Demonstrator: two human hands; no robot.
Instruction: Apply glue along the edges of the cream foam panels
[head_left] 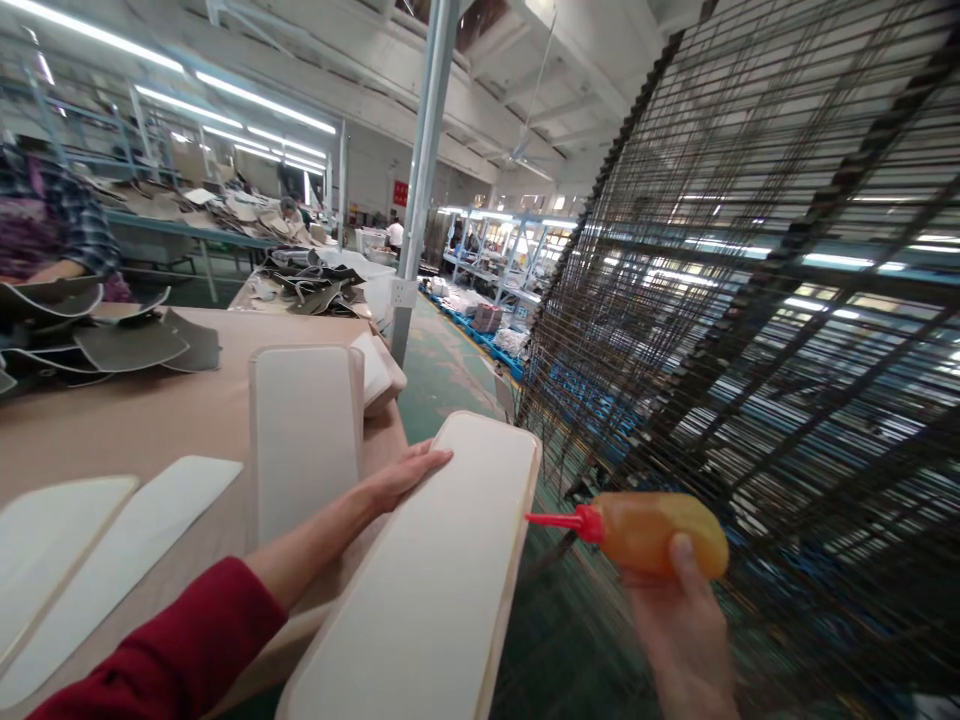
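My right hand [686, 610] is wrapped round a squeeze bottle [652, 535] of amber liquid, its thumb pressing the side. The bottle lies almost level, and its red nozzle points left, with the tip at the long right edge of a white panel [442, 540]. This panel has rounded corners and a pale yellowish rim, and tilts up toward the far end. At its left edge, my left hand [409, 475] grips it, fingertips on the upper face; the underside of the grip is hidden. I cannot tell whether the nozzle touches the rim.
On the brown-covered table [45, 430] lie a stack of similar panels [304, 430], loose white pieces [120, 560] and a pile of curved dark pieces [150, 340]. A tall wire rack [712, 300] leans at right. A metal post [424, 180] stands ahead. A co-worker [67, 220] is at far left.
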